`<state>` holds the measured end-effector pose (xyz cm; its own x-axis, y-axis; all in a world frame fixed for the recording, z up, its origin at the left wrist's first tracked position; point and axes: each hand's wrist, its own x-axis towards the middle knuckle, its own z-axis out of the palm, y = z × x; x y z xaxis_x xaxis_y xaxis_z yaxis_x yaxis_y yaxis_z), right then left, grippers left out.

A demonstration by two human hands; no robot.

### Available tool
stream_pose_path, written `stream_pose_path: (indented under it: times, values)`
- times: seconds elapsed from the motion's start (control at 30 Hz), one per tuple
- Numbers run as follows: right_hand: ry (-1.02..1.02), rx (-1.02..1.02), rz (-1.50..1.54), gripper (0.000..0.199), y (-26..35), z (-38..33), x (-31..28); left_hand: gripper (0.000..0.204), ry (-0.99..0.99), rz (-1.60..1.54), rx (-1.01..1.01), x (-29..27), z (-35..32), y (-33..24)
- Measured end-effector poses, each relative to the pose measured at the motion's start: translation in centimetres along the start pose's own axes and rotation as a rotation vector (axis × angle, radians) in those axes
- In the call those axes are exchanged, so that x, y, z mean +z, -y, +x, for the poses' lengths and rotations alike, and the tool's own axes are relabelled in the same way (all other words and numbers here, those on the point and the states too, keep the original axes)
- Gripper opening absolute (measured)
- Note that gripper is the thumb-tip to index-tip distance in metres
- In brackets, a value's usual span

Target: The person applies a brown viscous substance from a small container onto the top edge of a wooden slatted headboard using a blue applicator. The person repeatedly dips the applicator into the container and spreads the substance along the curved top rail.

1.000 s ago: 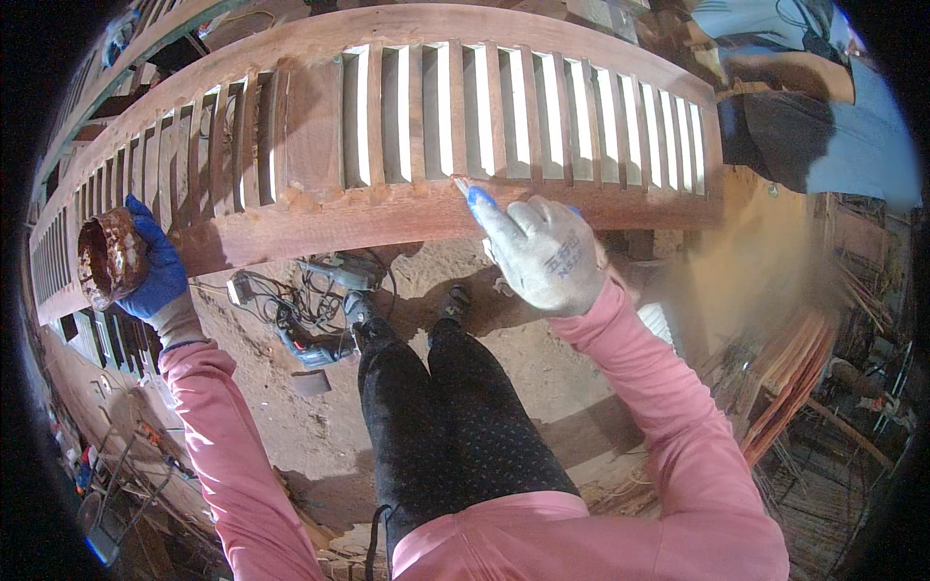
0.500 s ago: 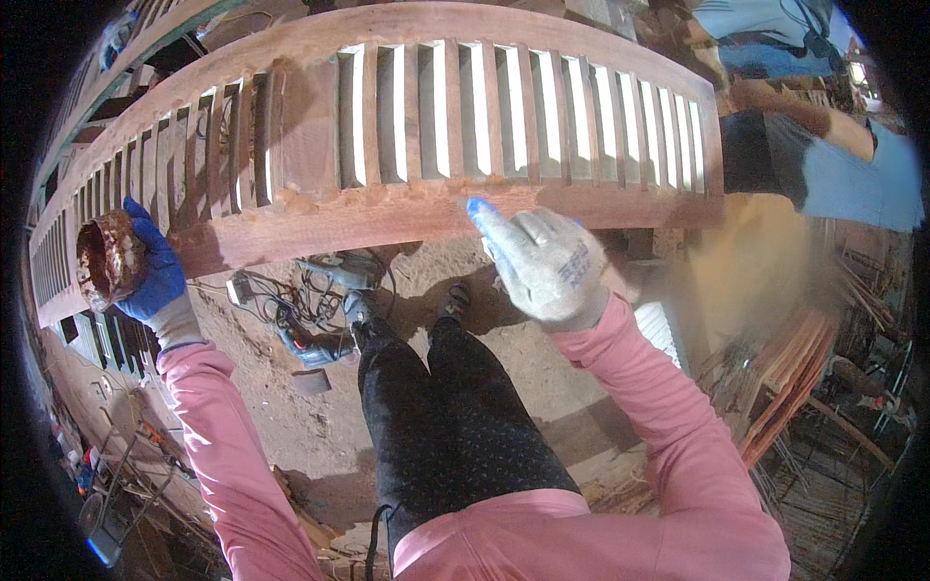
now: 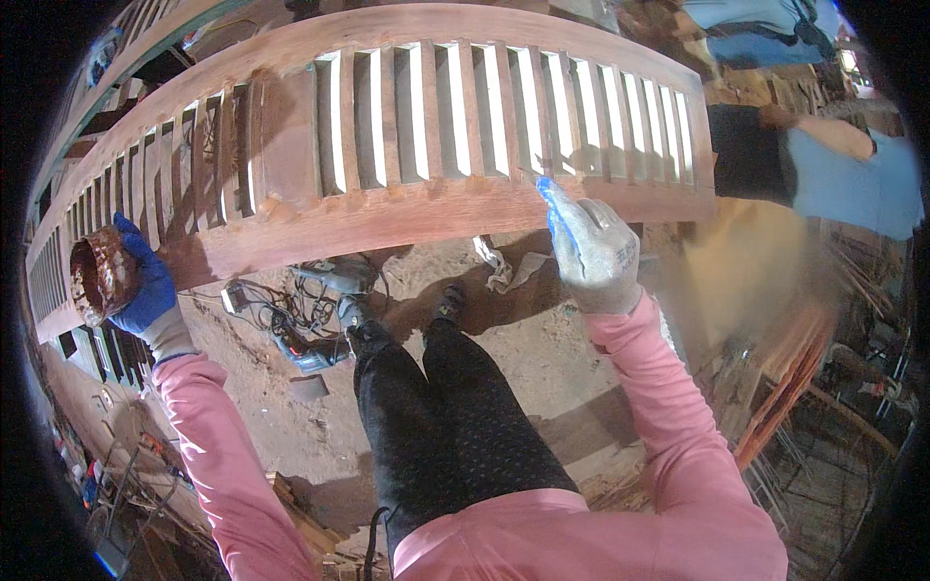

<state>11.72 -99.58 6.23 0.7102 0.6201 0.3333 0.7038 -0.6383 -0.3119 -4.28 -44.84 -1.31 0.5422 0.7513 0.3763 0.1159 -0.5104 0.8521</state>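
Panel (image 3: pixel 387 218): biggest item, slatted reddish wood, ran left to right across the far side in front of me. Slats (image 3: pixel 467 107) stood in a row between its near and far rails; bright gaps showed between them toward the right. Floor (image 3: pixel 271 441): bare, dusty, on the near side of it. My legs (image 3: pixel 465 416) were mid-scene, feet short of the near rail. A co-worker (image 3: pixel 848 179) in blue and black was at the far right, just beyond the panel's right end. Wood strips (image 3: pixel 787 387) lay piled to the right.

Two power tools (image 3: pixel 334 279) sat left of my feet, tangled up with cables (image 3: pixel 286 315).

My right hand (image 3: pixel 596 257), gloved: fingers curled, index out to the near rail at the foot of the slats. Contact unclear. My left hand (image 3: pixel 145 281), also gloved, was clamped round the pot (image 3: pixel 102 276) from its right side.

Pot: brown, crusted, tipped mouth-left, over the panel's left part; can't tell if touching.

Smaller: pale cloth (image 3: pixel 499 266) right of my feet, flat block (image 3: pixel 308 387) near the power tools, thin tool (image 3: pixel 528 174) pinched in my right hand, mostly hidden, tip at the rail.
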Motion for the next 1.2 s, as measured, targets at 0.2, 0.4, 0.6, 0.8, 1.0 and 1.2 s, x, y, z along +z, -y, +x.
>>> stream_pose_path:
  times: [0.2,0.4,0.6,0.8,1.0,1.2]
  values:
    - [0.125,-0.14,-0.149,0.046,0.4,-0.6,0.3,0.057,-0.058,0.057,0.143,-1.2,1.1,2.7]
    - [0.108,-0.121,-0.094,0.048,0.6,-1.1,-0.7,0.061,-0.033,-0.18,0.065,-1.6,1.4,3.1]
    - [0.127,-0.215,-0.186,0.061,0.1,-0.8,0.3,0.066,-0.003,-0.276,-0.01,-1.4,1.0,2.7]
    - [0.089,-0.153,-0.161,0.059,-0.8,-1.0,0.1,0.063,-0.046,-0.119,0.024,-1.1,1.0,2.0]
    - [0.132,-0.128,-0.159,0.055,-0.3,-1.7,-0.5,0.059,-0.068,0.059,-0.004,-0.4,0.6,0.5]
    - [0.11,-0.139,-0.155,0.053,-0.4,-1.5,-0.4,0.055,-0.035,0.589,0.219,-1.1,0.8,1.0]
